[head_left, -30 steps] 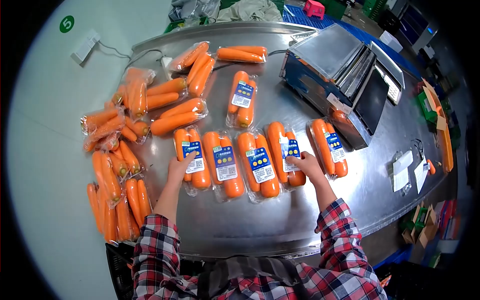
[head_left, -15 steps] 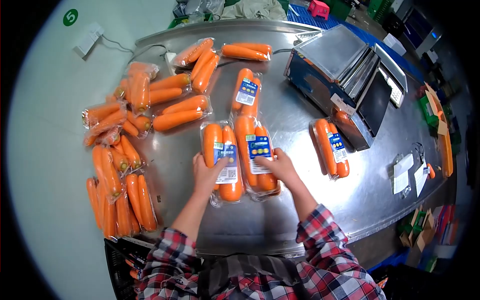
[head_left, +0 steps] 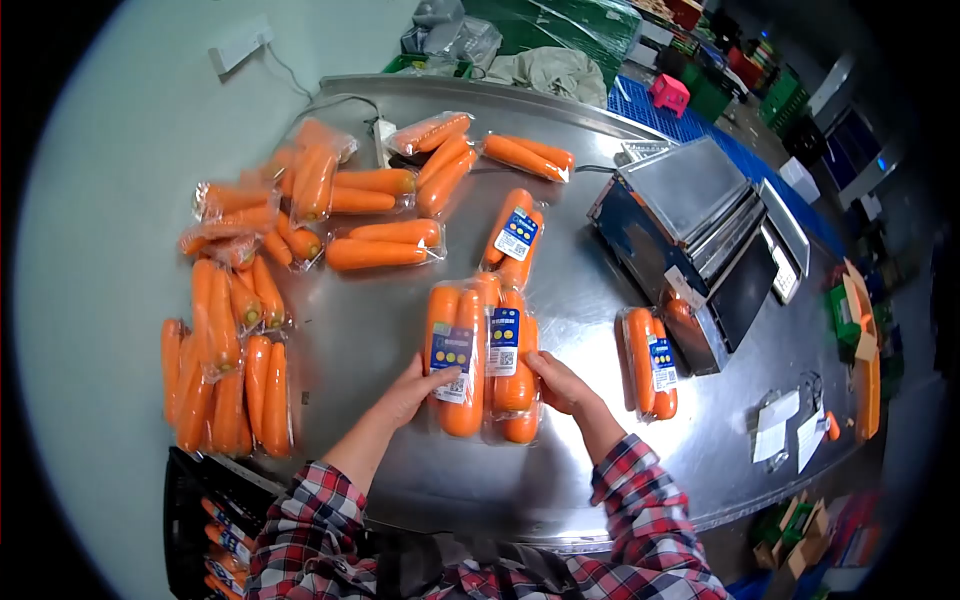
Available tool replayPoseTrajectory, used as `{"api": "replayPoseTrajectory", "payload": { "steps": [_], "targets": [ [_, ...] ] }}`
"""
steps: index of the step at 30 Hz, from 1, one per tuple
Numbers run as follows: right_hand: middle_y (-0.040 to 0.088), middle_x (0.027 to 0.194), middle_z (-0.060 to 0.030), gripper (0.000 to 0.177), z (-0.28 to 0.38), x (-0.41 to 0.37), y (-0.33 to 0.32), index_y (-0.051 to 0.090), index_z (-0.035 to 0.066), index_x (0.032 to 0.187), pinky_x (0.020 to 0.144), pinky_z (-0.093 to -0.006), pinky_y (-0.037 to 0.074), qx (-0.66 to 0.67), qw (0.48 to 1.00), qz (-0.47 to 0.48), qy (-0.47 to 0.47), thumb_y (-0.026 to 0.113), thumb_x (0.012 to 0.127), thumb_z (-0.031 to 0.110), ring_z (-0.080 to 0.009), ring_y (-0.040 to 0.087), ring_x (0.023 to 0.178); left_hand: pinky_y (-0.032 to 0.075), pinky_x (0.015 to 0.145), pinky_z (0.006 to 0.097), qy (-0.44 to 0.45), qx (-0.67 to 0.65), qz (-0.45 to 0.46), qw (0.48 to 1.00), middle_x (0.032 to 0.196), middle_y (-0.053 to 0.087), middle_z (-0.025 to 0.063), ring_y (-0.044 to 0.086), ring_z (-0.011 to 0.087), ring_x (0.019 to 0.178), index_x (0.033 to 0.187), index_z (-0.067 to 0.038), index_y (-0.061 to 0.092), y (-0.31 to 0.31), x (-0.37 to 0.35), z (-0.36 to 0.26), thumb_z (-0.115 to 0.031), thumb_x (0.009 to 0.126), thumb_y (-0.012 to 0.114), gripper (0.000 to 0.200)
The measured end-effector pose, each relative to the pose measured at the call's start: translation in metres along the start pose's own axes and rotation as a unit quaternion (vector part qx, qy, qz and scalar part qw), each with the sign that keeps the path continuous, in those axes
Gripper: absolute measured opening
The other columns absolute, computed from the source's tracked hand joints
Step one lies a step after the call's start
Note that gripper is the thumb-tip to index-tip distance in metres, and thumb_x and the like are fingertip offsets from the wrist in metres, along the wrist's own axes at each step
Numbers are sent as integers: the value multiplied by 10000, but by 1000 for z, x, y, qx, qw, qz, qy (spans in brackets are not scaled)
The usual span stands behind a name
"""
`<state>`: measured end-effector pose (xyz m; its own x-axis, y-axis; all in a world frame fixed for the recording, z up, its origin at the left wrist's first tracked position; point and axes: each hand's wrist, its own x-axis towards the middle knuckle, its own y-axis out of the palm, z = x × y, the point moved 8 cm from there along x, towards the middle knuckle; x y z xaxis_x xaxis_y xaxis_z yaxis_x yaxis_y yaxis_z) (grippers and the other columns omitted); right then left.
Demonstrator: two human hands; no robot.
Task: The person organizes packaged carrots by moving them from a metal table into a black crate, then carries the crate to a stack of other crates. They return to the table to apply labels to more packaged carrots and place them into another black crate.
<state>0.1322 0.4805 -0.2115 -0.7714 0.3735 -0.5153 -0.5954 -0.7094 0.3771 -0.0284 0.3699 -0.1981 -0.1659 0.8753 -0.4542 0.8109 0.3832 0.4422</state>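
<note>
My left hand [head_left: 408,388] grips a labelled pack of carrots [head_left: 458,335] from its left side, thumb across the lower label. Pressed against it on the right is a second labelled pack of carrots [head_left: 513,385], which lies over another pack partly hidden below. My right hand [head_left: 562,382] holds that second pack by its right edge; its fingertips are partly hidden. Just beyond them lies another labelled pack [head_left: 517,235]. To the right, one more labelled pack [head_left: 652,362] rests beside the scale.
A weighing scale [head_left: 690,235] stands on the metal table [head_left: 390,480] at right. Unlabelled carrot packs [head_left: 225,310] are heaped along the left. Papers [head_left: 775,425] lie near the right edge. A black crate [head_left: 190,520] with labelled packs sits below the table's left front corner.
The two held packs have come closer together, edge against edge. My right thumb has slid from the label to the pack's right edge. The whole view has shifted and tilted.
</note>
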Motion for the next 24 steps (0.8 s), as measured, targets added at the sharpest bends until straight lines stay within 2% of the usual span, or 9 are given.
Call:
{"api": "replayPoseTrajectory", "payload": {
  "steps": [1, 3, 7, 9, 12, 14, 19, 23, 24],
  "targets": [
    [470, 1191, -172, 824, 7, -5, 15, 264, -54, 1304, 910, -370, 433, 37, 998, 39, -22, 584, 795, 510, -249, 503, 1080, 399, 933, 311, 15, 1, 1, 1000, 1186, 484, 72, 474, 168, 1106, 1309, -76, 294, 7, -3, -1, -210, 754, 704, 703],
    [472, 1176, -184, 809, 0, -7, 4, 280, -68, 1281, 907, -360, 427, -63, 995, -81, -22, 599, 783, 485, -257, 482, 1096, 401, 933, 312, 27, -18, 13, 999, 1173, 483, 78, 479, 174, 1092, 1321, -73, 269, 12, -1, -2, -207, 729, 728, 761],
    [480, 1141, -159, 669, -24, -14, -2, 335, -72, 1240, 879, -315, 405, -13, 985, -157, -75, 580, 806, 375, -208, 483, 1040, 408, 932, 308, 78, -11, -3, 997, 1171, 486, 85, 489, 181, 1079, 1319, -53, 281, 13, -19, -1, -219, 695, 762, 805],
    [479, 1152, -143, 613, -39, -39, 11, 356, -52, 1230, 898, -322, 398, 3, 983, -170, -74, 564, 824, 359, -209, 478, 1060, 411, 932, 307, 54, -14, -13, 998, 1173, 485, 85, 490, 174, 1079, 1309, -40, 297, 18, -49, 4, -219, 699, 760, 786],
    [503, 1176, -102, 569, -61, -67, 19, 377, 48, 1268, 891, -352, 445, -33, 978, -149, -146, 507, 864, 427, -217, 519, 1065, 428, 912, 311, 181, -27, 29, 983, 1075, 563, 69, 536, 153, 1013, 1166, -20, 479, 25, -91, -1, -230, 705, 754, 576],
    [523, 1155, -96, 491, -57, -75, 37, 388, 66, 1269, 889, -365, 451, -18, 985, -96, -140, 442, 911, 397, -211, 531, 1054, 401, 933, 312, 199, 75, 23, 977, 1143, 511, 79, 491, 157, 1062, 1228, -11, 399, 9, -109, 17, -196, 690, 762, 675],
    [461, 1245, -121, 946, -9, -91, 184, 259, 31, 1341, 907, -373, 440, -57, 978, 49, -195, 711, 667, 516, -237, 510, 1097, 294, 982, 368, 308, 206, -159, 915, 1159, 427, 202, 411, 317, 1118, 1359, 5, 248, -42, -244, -32, -468, 650, 733, 981],
    [480, 1224, -100, 1038, -57, -68, 301, 280, 30, 1325, 882, -348, 456, -91, 977, 77, -175, 758, 570, 557, -217, 533, 1059, 323, 978, 339, 411, 137, -259, 863, 1162, 434, 128, 415, 251, 1147, 1366, -5, 230, -136, -373, -21, -345, 644, 780, 969],
    [489, 1210, -87, 1040, -40, -65, 313, 297, 30, 1315, 881, -345, 455, -84, 976, 125, -156, 771, 551, 551, -201, 537, 1049, 318, 981, 343, 402, 60, -267, 874, 1252, 374, 182, 414, 305, 1153, 1373, -18, 234, -119, -396, -44, -389, 615, 783, 1007]
  ]
}}
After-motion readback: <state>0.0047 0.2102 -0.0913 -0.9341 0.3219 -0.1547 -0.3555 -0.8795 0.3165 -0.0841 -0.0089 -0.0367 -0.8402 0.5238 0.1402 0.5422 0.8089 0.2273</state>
